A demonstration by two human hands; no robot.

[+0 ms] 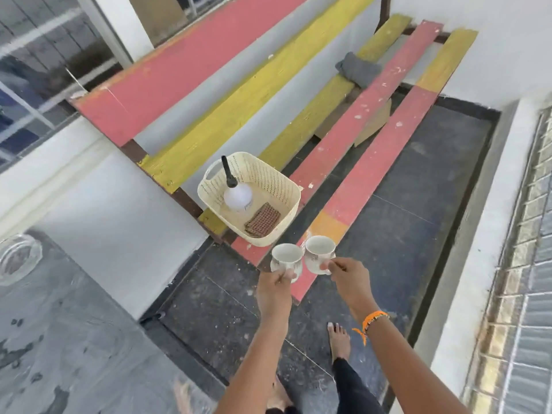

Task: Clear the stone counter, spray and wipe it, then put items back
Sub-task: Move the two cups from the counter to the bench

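Cups are sitting at twelve o'clock of each hand: left hand (276, 280) is pinching the left cup (286, 259), right hand (348, 276) is pinching the right cup (319, 253).

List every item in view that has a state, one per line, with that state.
left hand: grips left cup
right hand: grips right cup
left cup: upright, looks empty, held over bench
right cup: upright, looks empty, held
basket: on bench, open top
spray bottle: upright in basket
checked cloth: folded, in basket
glass ashtray: on stone counter
grey cloth: bunched on bench
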